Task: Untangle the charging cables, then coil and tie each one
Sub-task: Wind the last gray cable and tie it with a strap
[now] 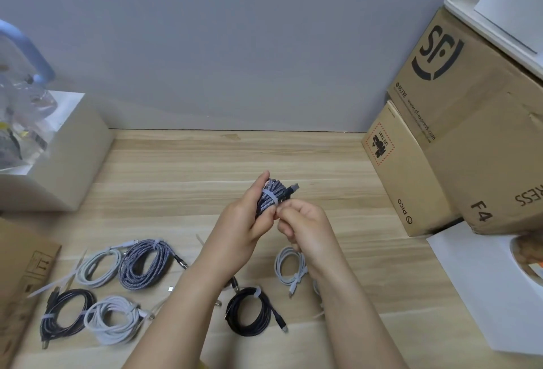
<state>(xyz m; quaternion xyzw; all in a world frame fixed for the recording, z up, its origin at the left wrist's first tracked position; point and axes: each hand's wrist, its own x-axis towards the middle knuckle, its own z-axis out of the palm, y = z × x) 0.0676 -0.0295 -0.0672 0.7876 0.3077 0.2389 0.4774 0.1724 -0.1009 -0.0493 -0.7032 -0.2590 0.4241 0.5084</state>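
Bare strip of light wood surface [235, 157] runs 10 to 1 o'clock along the grey wall, open for passing. 3 o'clock blocked by stacked brown cardboard boxes [458, 121] and flat white box [482, 289]. 9 o'clock blocked by white open-top box [70, 157]; brown cardboard flap [20, 289] at 8. Tied coils crowd 7 to 5 o'clock: grey braided coil [144, 262], white coil [113, 320], black coil [249, 311], pale grey coil [291, 268].
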